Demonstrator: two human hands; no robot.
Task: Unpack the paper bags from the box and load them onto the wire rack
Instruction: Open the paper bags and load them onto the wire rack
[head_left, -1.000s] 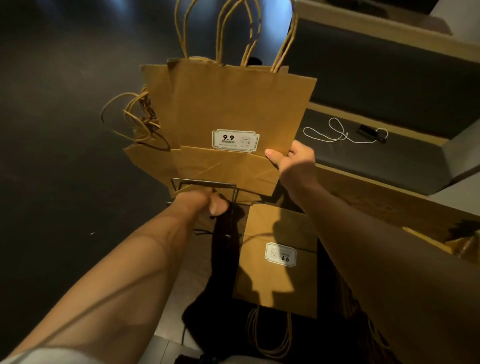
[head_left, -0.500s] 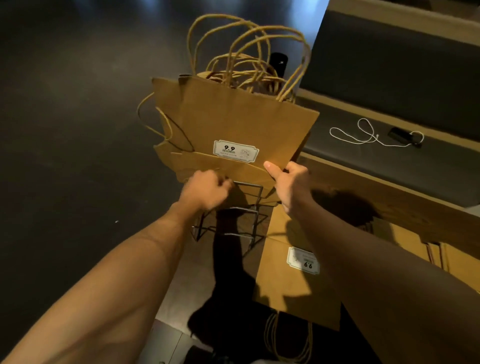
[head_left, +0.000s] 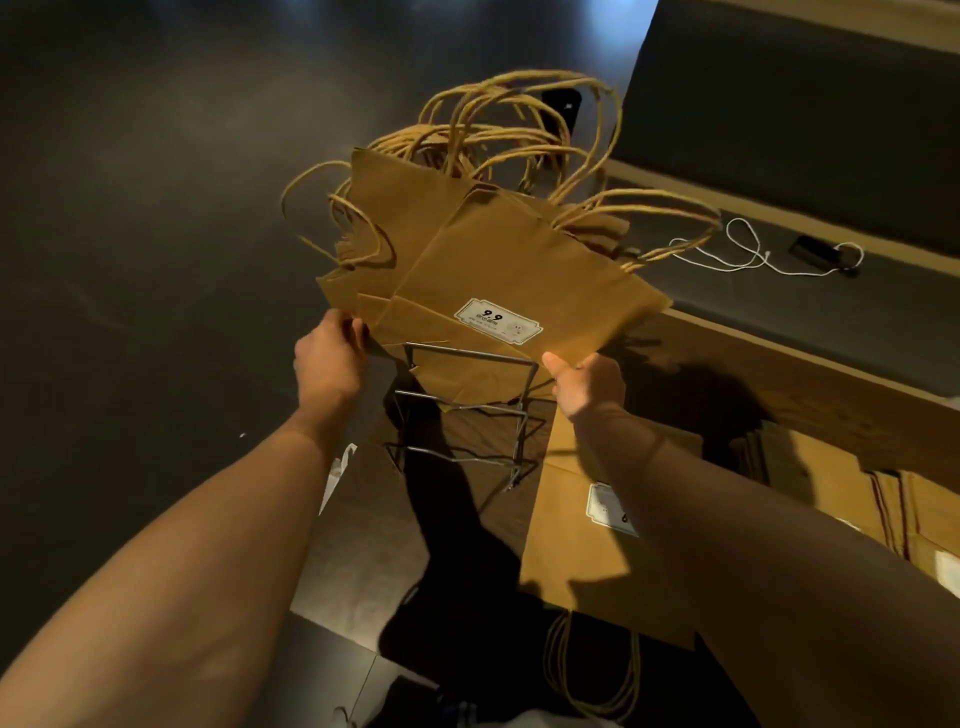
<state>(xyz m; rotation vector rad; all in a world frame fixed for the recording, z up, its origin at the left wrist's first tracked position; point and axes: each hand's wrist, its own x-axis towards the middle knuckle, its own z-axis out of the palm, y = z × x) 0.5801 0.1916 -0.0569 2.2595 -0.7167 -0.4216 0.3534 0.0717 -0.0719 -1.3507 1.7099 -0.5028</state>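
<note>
Above the wire rack (head_left: 467, 410), a fanned stack of flat brown paper bags (head_left: 498, 280) now leans far over toward the bench side, its front bag twisted so the white "9.9" label (head_left: 497, 321) sits at a slant; half a second ago the stack stood nearly upright and square to the rack. Twisted paper-cord handles (head_left: 524, 140) loop loosely from the bags' upper edges, more spread out than before. Beside the rack on the right, another bag (head_left: 576, 561) lies flat with its handles toward the viewer, and a dark padded bench (head_left: 810, 306) with pale wooden trim runs beyond it. That rack is thin bent metal rod in open rectangular frames, standing on the floor. At the stack's lower left corner, the left hand (head_left: 328, 353) has moved outward and pinches the bag edges; at its lower right corner, the right hand (head_left: 589, 382) grips with the thumb on top. Farther right of the rack, a thin white cord (head_left: 748, 257) lies curled on the bench.
</note>
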